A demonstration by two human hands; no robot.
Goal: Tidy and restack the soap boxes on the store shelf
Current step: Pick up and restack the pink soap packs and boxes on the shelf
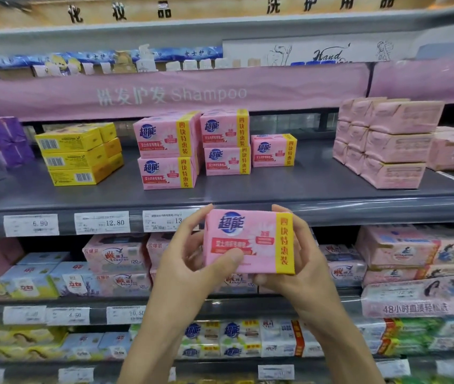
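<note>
Closest in, both hands hold one pink soap pack (250, 241) in the air, short of the shelf. The left hand (192, 253) pinches its left end, thumb flat across the printed face and fingers curled behind. The right hand (306, 261) cups the right end and lower corner, its fingertips showing over the top edge. The pack faces outward and sits nearly level, yellow band to the right.

The likely step is seating it on the single pack (273, 150) at 1 o'clock, the only pile one layer high. To do that well, keep the face forward and the band right, matching the others. Lower it flat, then square the front and side edges before letting go.

The shelf lip (359, 214), with its price tags, runs just behind the pack's top edge, so the pack must rise over it first. Beyond the lip, bare shelf (275, 187) lies in front of the piles, giving room to slide in.

The middle stack (225, 145) stands just beside the single pack at 12 o'clock, so the left hand has little room there. The left stack (167, 153) sits at 11 o'clock and the yellow boxes (77, 156) at 10. To the right is a wide gap before the wrapped bundles (392, 145) at 2 o'clock.

Overhead, the pink banner (170, 92) hangs low, but there looks to be headroom for a second layer.
</note>
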